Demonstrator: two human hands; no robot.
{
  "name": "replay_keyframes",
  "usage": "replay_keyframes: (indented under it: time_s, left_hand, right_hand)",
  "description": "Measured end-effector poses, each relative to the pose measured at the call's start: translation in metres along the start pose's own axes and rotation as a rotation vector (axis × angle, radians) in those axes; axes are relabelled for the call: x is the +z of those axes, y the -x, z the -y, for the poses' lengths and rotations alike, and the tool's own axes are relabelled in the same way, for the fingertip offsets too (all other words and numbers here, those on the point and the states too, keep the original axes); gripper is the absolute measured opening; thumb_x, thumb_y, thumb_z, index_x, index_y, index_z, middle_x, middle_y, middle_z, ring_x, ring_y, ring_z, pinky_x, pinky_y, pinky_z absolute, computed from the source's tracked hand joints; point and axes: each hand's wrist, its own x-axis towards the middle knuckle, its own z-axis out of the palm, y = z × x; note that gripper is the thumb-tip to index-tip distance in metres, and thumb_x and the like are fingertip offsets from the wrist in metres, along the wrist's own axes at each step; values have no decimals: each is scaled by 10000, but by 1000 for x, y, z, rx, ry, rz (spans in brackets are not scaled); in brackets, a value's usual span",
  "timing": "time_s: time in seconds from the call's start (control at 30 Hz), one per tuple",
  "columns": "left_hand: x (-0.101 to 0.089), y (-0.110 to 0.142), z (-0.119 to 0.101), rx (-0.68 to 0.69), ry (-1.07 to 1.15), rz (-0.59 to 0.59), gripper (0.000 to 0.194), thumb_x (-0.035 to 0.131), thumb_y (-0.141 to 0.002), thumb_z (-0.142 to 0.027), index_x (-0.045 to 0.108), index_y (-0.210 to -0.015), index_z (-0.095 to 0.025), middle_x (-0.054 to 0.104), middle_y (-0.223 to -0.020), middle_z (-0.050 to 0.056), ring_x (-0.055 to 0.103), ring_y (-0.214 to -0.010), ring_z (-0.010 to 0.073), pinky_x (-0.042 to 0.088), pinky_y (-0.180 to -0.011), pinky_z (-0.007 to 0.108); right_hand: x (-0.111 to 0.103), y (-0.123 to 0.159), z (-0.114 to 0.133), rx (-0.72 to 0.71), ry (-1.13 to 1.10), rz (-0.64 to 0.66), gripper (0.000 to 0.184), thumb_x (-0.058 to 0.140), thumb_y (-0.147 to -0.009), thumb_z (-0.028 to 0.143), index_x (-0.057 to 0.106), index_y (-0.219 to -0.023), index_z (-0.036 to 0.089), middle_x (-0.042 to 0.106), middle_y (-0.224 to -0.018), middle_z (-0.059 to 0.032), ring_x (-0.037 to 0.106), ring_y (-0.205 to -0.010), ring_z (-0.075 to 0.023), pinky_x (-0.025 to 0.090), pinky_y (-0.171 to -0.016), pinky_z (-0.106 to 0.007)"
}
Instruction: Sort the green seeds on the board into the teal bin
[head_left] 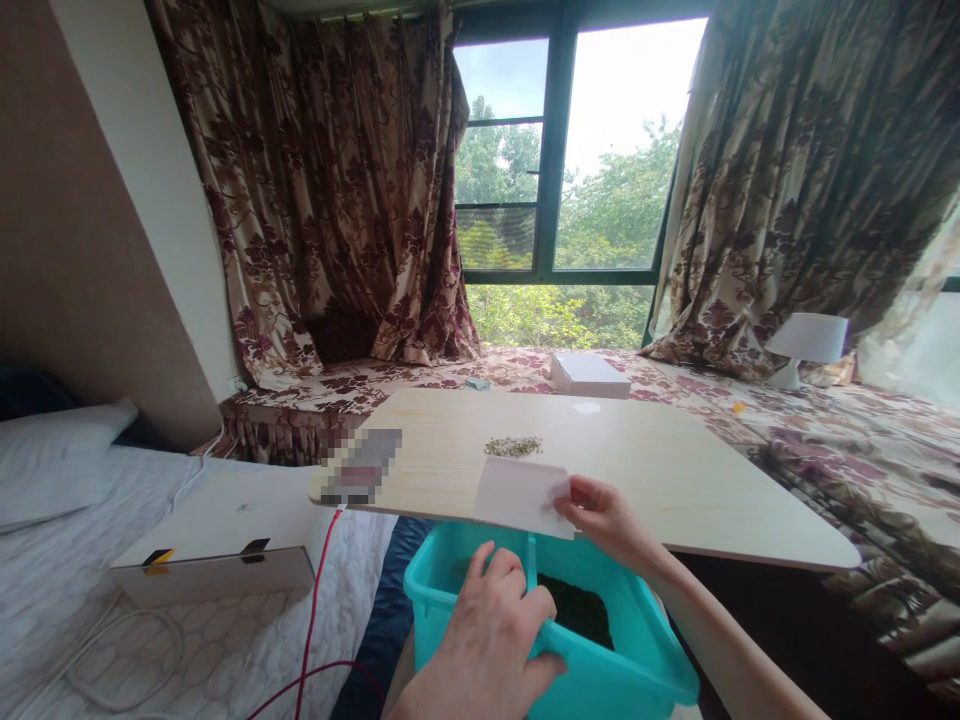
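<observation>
My right hand (600,512) pinches the right edge of a thin whitish translucent sheet (514,490), which lies at the front edge of the pale wooden tabletop (660,450). Just beyond the sheet is a small spread of greenish-brown grains (513,446). Below the table edge stands a teal plastic bin (637,670) with a divider. Dark loose material (576,608) covers the floor of its right compartment. My left hand (495,630) is closed over the bin's near rim, thumb outside and fingers over the inside; it hides part of the left compartment.
A blurred-out flat device (367,465) lies on the table's left end, with a red cable (319,580) hanging from it. A white box with striped tape (225,530) sits on the bed at left. Behind the table are another white box (591,375) and a lamp (808,340).
</observation>
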Motion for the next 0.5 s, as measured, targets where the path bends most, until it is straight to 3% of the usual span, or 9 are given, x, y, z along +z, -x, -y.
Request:
replay_keyframes:
  time_s: [0.1,0.27,0.5]
  left_hand:
    - [-2,3,3,-5,0,-4,201,753,-705,-291,602,-815,-217,573,-898,3,491,-1006,214,274,-1055,463]
    - [-13,15,18,-59,34,19,213,741,-712,-277,600,-861,-223,582,-886,-2,502,-981,209,271,-1036,455]
    - [-21,26,33,-163,-14,28,169,685,-716,-174,586,-850,-199,596,-890,26,504,-983,234,346,-946,431]
  right_hand:
    - [-7,-4,-2,-19,-17,-32,202,636,-736,381,665,-725,181,719,-711,-41,629,-653,-183,474,-555,-267]
    - [-31,-27,-23,-56,6,-411,280,625,-728,443,674,-810,179,744,-814,-85,668,-773,-229,505,-714,-341]
    - [-33,-38,-43,-39,65,-444,264,576,-756,429,663,-802,185,748,-833,-95,673,-821,-243,492,-761,-356]
